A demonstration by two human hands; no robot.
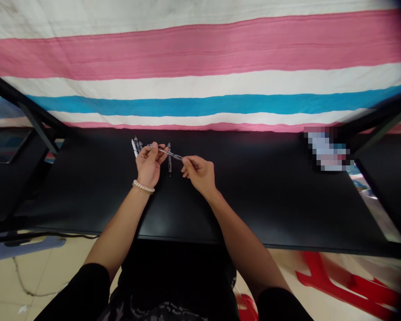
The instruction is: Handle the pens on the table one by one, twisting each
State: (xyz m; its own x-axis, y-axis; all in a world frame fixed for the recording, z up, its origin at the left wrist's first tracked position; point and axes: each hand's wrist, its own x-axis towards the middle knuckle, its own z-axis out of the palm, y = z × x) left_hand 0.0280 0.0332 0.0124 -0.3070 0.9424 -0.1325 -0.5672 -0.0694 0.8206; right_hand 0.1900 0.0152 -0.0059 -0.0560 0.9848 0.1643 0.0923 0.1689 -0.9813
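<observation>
My left hand [148,166] pinches one end of a slim pen [169,153] with a clear barrel and a dark grip, above the black table. My right hand [199,173] closes its fingertips round the pen's other end, so it slants between the two hands. Under it, a dark pen [169,167] lies on the table, pointing away from me. Beyond my left hand rest a white pen [134,147] and dark pens [138,143], partly hidden by the fingers. A pale beaded bracelet [143,187] circles my left wrist.
The black table [270,196] runs across the view, with a striped cloth [200,104] hanging behind it. At the far right lies a pixelated item [327,151]. Dark metal frame bars [36,127] rise at both sides. Below stands a red plastic stool [327,281].
</observation>
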